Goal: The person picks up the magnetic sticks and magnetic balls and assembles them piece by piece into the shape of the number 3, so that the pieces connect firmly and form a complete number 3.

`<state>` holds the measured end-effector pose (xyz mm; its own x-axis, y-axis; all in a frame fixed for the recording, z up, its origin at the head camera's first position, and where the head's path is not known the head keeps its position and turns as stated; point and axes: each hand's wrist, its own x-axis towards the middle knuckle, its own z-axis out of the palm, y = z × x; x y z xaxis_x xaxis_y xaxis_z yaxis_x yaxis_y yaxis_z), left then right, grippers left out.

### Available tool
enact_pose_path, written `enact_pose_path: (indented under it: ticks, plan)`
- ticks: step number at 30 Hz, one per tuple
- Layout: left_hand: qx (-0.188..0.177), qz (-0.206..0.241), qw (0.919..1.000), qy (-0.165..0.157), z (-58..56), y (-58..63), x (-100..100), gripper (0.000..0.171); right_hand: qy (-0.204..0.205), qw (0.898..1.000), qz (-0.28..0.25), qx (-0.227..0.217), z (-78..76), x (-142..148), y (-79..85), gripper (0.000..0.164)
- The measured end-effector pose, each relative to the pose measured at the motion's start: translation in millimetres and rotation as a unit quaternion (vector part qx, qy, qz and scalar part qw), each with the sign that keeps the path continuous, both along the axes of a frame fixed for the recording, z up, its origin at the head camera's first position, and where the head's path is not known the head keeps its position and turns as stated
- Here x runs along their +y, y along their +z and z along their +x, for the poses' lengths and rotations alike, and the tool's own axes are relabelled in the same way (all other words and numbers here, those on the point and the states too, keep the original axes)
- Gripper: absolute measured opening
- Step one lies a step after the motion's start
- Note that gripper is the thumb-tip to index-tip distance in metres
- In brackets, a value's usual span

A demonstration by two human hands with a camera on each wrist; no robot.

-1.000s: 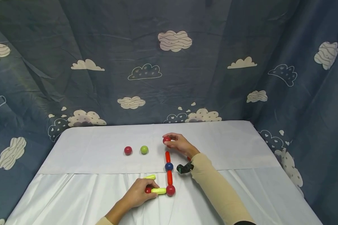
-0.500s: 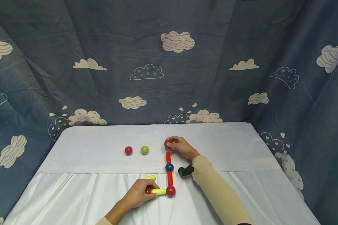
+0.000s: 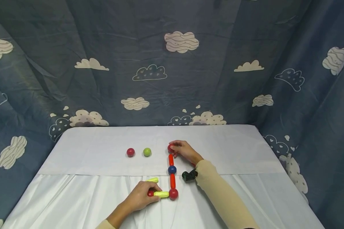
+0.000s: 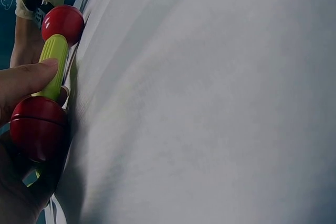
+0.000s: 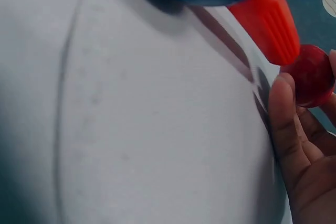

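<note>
The left hand [image 3: 141,194] grips a yellow stick [image 3: 161,194] between two red balls [image 3: 173,194]. The right hand [image 3: 185,151] pinches another red ball [image 5: 311,80] at a red stick's [image 5: 269,24] tip, maybe not joined yet. Between the hands, a blue ball [image 3: 172,170] already links that stick to a second red stick [image 3: 172,181]. Past the left hand, a green ball [image 3: 147,152] and a fourth red ball [image 3: 130,152] look unused.

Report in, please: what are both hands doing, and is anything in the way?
Left fingers gripping yellow rod. Right fingers pinching red ball just beyond far red rod; contact unclear. Nothing visible between ball and rod.
</note>
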<state>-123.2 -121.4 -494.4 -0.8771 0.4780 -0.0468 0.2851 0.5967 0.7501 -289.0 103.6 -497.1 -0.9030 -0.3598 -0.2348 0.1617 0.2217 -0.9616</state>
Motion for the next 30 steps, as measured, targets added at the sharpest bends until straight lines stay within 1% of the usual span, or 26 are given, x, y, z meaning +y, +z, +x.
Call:
enact_pose_path:
  ticks: [7,13,22,30]
  plan:
    - [-0.005,-0.002,1.0000,-0.003,0.3,-1.4,1,0.017,-0.002,0.997,0.064,0.033,3.7,-2,-1.3,0.028]
    - [0.004,-0.005,1.0000,-0.002,-1.4,0.3,1,0.018,0.008,0.995,0.082,0.063,5.4,-5,1.4,0.026]
    - [-0.002,-0.008,1.0000,-0.001,-1.8,0.6,0,0.018,0.009,0.990,0.126,0.069,6.9,-9,0.5,0.025]
    - [-0.001,-0.007,1.0000,0.000,-1.8,0.7,0,0.017,-0.001,0.990,0.128,0.064,6.6,-11,-1.3,0.026]
